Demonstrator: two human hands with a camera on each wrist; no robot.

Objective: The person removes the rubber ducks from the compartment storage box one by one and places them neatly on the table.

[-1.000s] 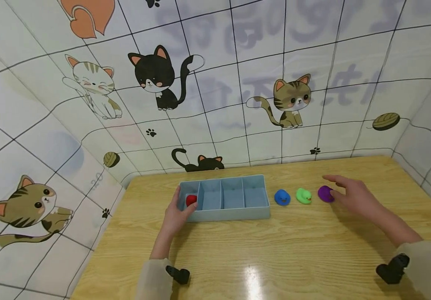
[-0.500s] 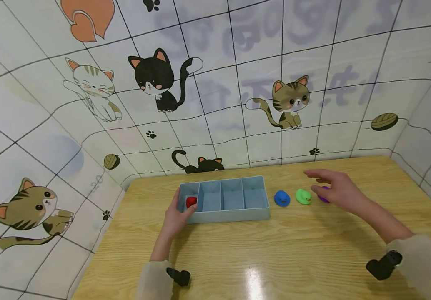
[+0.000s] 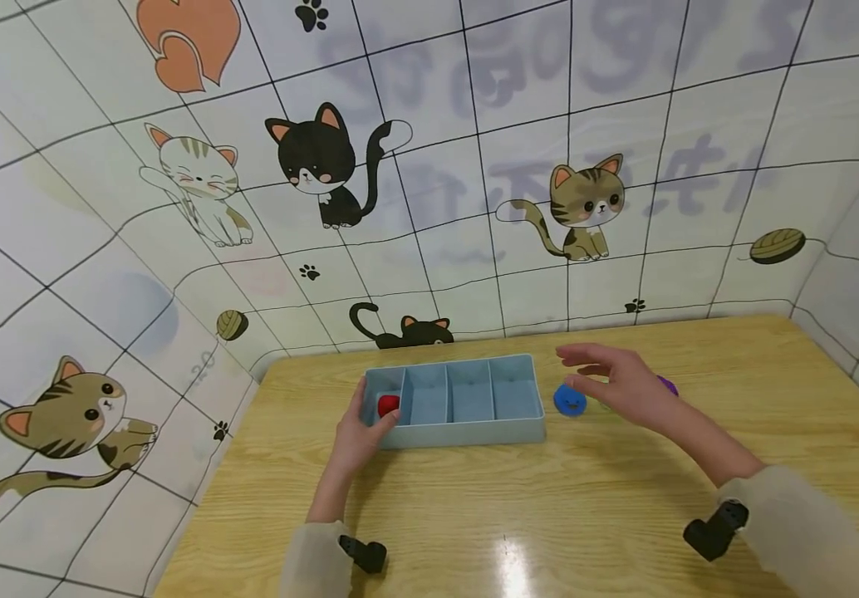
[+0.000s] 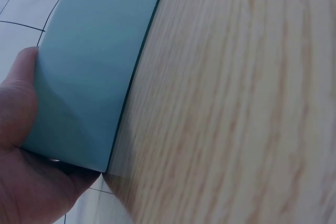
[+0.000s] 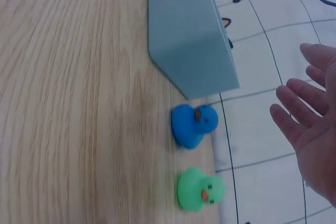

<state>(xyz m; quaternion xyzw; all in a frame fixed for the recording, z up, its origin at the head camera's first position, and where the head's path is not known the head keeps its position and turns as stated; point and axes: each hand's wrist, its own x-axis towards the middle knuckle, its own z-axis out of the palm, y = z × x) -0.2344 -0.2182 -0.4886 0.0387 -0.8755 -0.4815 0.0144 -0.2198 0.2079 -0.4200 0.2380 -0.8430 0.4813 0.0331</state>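
Note:
My left hand (image 3: 357, 435) grips the left end of a pale blue four-section box (image 3: 467, 434), its thumb over the front rim; the left wrist view shows this hand (image 4: 31, 182) against the box wall (image 4: 94, 72). A small red object (image 3: 387, 405), kind unclear, lies in the leftmost compartment. My right hand (image 3: 627, 388) hovers with fingers extended and holds nothing. Below its fingertips sits a blue rubber duck (image 3: 569, 402). Behind that hand, the green duck is mostly hidden in the head view but plain in the right wrist view, green duck (image 5: 197, 189). A purple object (image 3: 668, 385) peeks out past it.
The wooden tabletop (image 3: 429, 507) bears the box near its back edge, with the small toys in a row to the right. A cat-patterned wall covering (image 3: 459, 274) rises behind the table and along both sides.
My right hand has moved left, from beside the purple object, across the green duck, to the blue duck. The left hand has kept its grip on the box.

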